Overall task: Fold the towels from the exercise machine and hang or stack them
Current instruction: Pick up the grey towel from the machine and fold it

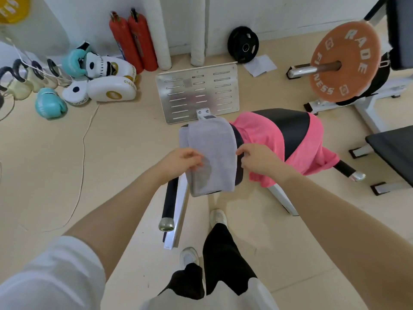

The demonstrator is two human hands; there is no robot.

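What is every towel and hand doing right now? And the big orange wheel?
grey towel: folded, lying on the black seat pad.
pink towel: unfolded, draped over the seat pad.
left hand: pinches the grey towel's left edge.
right hand: pinches its right edge.
orange weight plate: mounted on a bar.

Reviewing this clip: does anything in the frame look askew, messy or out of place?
Yes. The pink towel lies crumpled and slanted across the black seat pad, one end drooping off it, unlike the folded grey towel both hands hold. A loose white sheet lies on the floor beside the black weight plate.
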